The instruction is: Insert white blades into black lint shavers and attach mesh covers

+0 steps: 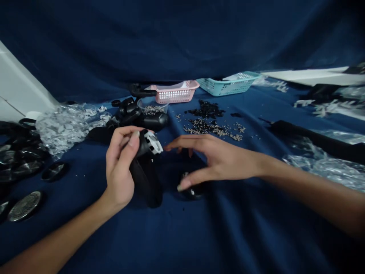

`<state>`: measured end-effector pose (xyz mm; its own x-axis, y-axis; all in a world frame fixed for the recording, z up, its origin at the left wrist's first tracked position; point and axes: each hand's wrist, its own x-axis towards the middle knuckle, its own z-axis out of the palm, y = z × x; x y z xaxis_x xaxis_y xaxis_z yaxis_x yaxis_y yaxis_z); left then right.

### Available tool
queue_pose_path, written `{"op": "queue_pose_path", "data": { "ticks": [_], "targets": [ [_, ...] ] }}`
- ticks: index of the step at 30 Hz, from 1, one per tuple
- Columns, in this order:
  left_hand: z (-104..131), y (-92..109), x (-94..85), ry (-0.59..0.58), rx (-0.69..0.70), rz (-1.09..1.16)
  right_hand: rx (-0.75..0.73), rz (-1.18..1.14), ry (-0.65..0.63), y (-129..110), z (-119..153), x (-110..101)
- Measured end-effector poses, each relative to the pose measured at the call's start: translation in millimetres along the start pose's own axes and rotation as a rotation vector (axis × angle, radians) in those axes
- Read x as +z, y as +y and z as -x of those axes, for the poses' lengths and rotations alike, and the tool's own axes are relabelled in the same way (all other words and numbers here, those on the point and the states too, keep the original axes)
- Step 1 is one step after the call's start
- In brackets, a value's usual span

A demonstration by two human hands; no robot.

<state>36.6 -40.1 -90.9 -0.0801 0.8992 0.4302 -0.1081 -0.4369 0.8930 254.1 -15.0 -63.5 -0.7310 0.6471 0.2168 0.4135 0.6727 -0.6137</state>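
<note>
My left hand (121, 163) is closed around a black plastic housing (146, 179) with a long handle-like part pointing down. A white, notched plastic piece (154, 142) sits at the upper end of this housing. My right hand (208, 158) is just right of it, fingers stretched and thumb apart, holding nothing that I can see. Below that thumb lies a glossy black rounded part (194, 193) on the blue cloth, partly hidden by the hand. Whether the right fingertips touch the white piece is hard to make out.
Small screws (212, 127) and black bits (207, 109) lie loose beyond my hands. Behind are a pink basket (176, 95), a teal basket (228, 88) and a clear tub of screws (154, 110). Bagged white parts (64, 127) and black rings (54, 171) sit left; plastic wrap (327, 167) lies right.
</note>
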Motion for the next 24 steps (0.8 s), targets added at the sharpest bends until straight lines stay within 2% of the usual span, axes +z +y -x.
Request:
{"op": "queue_pose_path", "data": {
  "ticks": [2, 4, 7, 10, 12, 16, 20, 24],
  "targets": [
    [-4, 1, 2.3, 0.038, -0.143, 0.102, -0.014, 0.008, -0.153, 7, 1, -2],
    [-7, 5, 5.5, 0.1, -0.348, 0.211, -0.032, -0.003, -0.252, 12, 1, -3],
    [-10, 13, 7.8, 0.167, -0.641, 0.37, -0.058, -0.022, -0.28, 19, 3, -3],
    [-10, 13, 4.6, 0.124, -0.84, 0.52, -0.048, -0.06, -0.276, 23, 4, -3],
    [-9, 10, 0.9, 0.083, -0.899, 0.658, -0.04, -0.076, -0.249, 25, 4, -2],
    [-11, 3, -4.9, -0.031, -0.944, 0.853, 0.017, -0.255, -0.085, 27, 5, 0],
    [-11, -2, -7.8, -0.117, -0.942, 0.922, 0.115, -0.422, 0.025, 29, 4, -1],
    [-7, -6, -9.2, -0.154, -0.911, 0.885, 0.125, -0.47, 0.092, 31, 3, -5]
  ]
}}
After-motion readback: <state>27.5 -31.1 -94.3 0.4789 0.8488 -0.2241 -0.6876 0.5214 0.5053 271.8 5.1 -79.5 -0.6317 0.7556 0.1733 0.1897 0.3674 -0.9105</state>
